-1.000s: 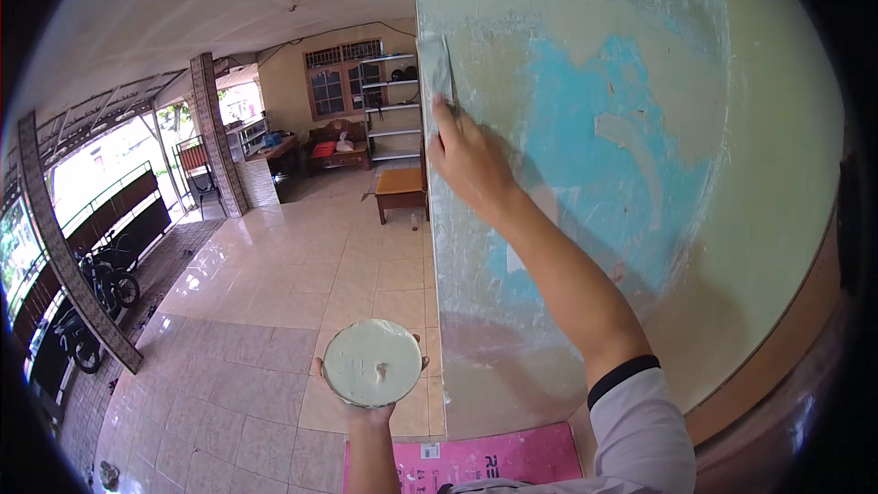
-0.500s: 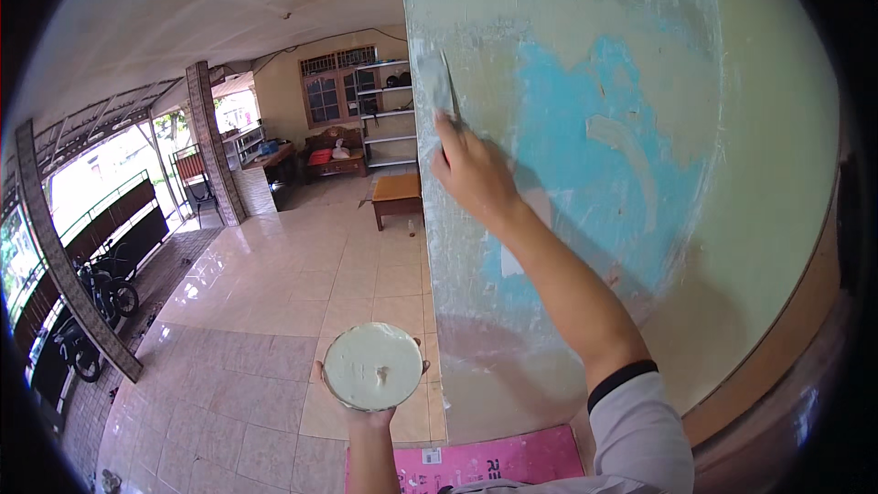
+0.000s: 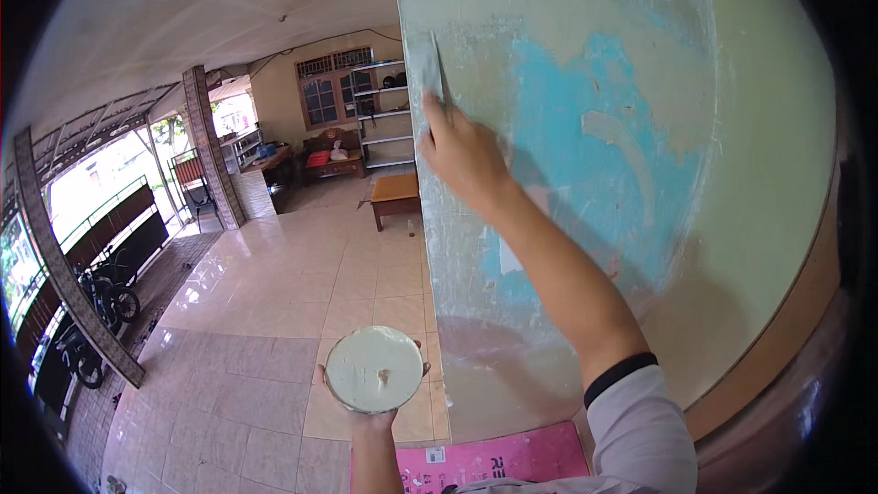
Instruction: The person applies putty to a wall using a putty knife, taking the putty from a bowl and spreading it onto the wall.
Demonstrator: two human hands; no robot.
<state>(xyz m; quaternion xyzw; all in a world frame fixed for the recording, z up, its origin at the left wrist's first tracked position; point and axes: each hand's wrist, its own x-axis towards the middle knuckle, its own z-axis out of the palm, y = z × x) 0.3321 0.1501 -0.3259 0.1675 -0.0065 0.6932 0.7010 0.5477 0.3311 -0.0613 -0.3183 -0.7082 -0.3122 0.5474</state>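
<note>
My right hand (image 3: 466,154) is closed round the handle of a putty knife (image 3: 431,69), its index finger stretched along the tool. The grey blade lies against the wall (image 3: 476,64) close to its left edge. Pale greenish filler covers much of that wall, around a bare light-blue patch (image 3: 558,119). Low in front of me, my left hand (image 3: 373,423) holds up a round tub of pale filler (image 3: 366,373) from beneath, with fingertips showing at both sides of the rim. A small lump stands on the filler's surface.
On the floor by the wall's foot lies a pink sheet (image 3: 540,457). A wooden table (image 3: 395,196), a metal shelf rack (image 3: 384,114) and a bench (image 3: 331,151) stand farther back. Tiled pillars (image 3: 212,146) and parked motorcycles (image 3: 110,297) are at the left.
My right hand and the putty knife have moved slightly upward and left along the wall edge. The tub in my left hand stays in nearly the same place.
</note>
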